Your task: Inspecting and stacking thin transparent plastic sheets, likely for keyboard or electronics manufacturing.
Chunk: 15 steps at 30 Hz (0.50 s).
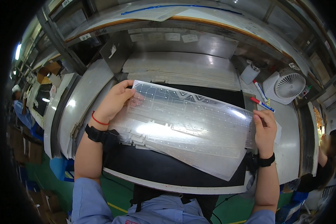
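A clear, flexible plastic sheet (198,112) printed with pale circuit lines and dots is stretched between my hands, tilted and catching a bright glare. My left hand (117,98) pinches its upper left corner, thumb on the near face. At the right edge, my right hand (265,128) grips the sheet between thumb and fingers. Beneath it, a fanned pile of similar translucent sheets (216,166) rests on a black mat (127,160). The held sheet covers much of that pile, so whether the two touch is hard to see.
Behind the mat lies a broad stack of flat sheets (183,69). To the right are a white fan (285,87), a pump bottle (250,72) and a red-capped marker (263,104). More stacked sheets (89,89) stand left. A shelf (212,20) spans overhead; people work at both sides.
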### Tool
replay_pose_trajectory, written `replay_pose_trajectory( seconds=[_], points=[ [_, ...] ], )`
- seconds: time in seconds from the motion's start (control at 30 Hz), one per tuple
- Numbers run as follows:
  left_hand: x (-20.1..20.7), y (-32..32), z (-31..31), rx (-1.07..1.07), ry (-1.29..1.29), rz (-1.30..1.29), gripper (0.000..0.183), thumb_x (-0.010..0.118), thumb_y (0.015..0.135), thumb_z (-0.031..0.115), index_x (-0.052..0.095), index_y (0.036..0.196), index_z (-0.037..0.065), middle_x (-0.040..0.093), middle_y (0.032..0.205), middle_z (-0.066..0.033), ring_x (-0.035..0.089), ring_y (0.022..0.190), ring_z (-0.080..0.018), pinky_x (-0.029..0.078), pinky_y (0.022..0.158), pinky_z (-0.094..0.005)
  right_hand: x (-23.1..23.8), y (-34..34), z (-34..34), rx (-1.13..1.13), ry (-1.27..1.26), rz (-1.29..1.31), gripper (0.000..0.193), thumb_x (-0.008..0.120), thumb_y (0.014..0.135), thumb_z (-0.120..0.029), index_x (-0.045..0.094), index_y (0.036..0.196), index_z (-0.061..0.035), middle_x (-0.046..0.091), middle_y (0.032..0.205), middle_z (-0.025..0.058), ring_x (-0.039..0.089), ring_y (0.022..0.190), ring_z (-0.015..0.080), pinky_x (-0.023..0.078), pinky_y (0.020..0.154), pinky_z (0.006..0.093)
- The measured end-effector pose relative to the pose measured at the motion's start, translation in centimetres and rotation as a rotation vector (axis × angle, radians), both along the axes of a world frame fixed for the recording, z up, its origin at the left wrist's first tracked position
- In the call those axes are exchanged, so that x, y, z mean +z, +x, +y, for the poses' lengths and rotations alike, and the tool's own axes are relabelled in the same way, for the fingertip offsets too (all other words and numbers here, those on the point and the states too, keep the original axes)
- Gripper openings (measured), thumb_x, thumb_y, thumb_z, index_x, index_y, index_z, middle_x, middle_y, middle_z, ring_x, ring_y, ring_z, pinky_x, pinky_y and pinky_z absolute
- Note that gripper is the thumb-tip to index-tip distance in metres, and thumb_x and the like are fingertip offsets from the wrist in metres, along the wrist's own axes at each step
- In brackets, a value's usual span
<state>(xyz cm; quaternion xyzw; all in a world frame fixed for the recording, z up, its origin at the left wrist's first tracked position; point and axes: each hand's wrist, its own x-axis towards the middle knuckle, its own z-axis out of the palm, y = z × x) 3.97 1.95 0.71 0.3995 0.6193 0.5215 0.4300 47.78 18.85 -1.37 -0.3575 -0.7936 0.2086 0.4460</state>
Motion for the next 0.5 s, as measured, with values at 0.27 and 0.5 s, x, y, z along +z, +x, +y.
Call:
replay_pose_trajectory(
  seconds=[0.27,0.5],
  points=[
    [-0.9,-1.5,0.1,0.031,0.031,-0.013,0.028,0.057,0.097,0.009,0.053,0.123,0.000,0.070,0.094,-0.0014,0.062,0.077,-0.0050,0.048,0.069,-0.0177,-0.2,0.1,0.2,0.008,0.000,0.045,0.013,0.068,0.090,-0.005,0.071,0.101,0.0002,0.057,0.088,0.0050,0.053,0.078,0.0135,0.041,0.069,0.0237],
    [-0.9,-1.4,0.2,0.013,0.073,0.000,0.028,0.062,0.094,0.008,0.052,0.120,0.002,0.068,0.087,0.0005,0.061,0.075,-0.0052,0.047,0.067,-0.0174,0.0,0.0,0.0,0.020,0.009,0.046,0.012,0.068,0.089,-0.005,0.071,0.100,0.0002,0.057,0.087,0.0048,0.053,0.078,0.0136,0.041,0.069,0.0241]
  ],
)
